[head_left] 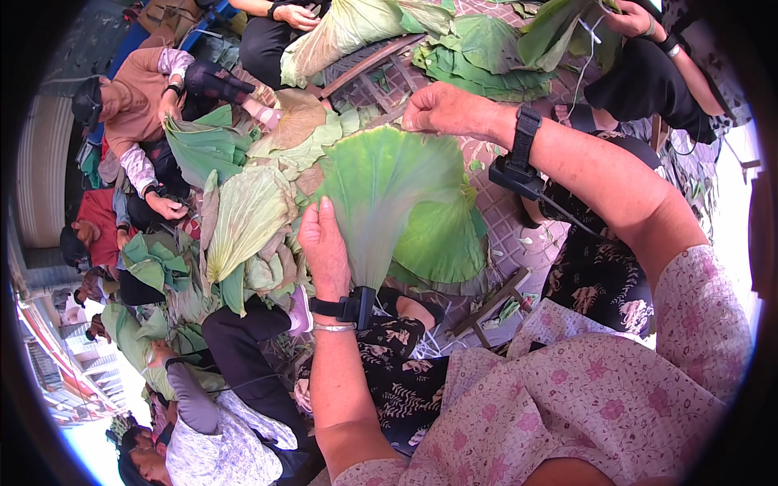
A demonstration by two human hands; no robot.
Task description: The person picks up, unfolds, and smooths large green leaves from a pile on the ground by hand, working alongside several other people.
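A large green lotus leaf (381,178) hangs spread out between my two hands, its lower part smeared by motion. My left hand (322,247) is closed at the leaf's left edge, thumb up, with a strapped device and a bracelet at the wrist. Higher up and to the right, my right hand (450,111) pinches the top edge of the same leaf. Behind and below it lies a pile of flat green leaves (444,247), partly covered by the held one. Beside my left hand, a heap of pale, wilted leaves (253,215) spreads to the left.
Another stack of green leaves (486,57) lies on the brick floor (523,247) at the far side. A wooden frame (494,306) stands near my knees. Several people sit around at the left and far side, handling leaves. One person's hand (632,18) holds leaves at the far right.
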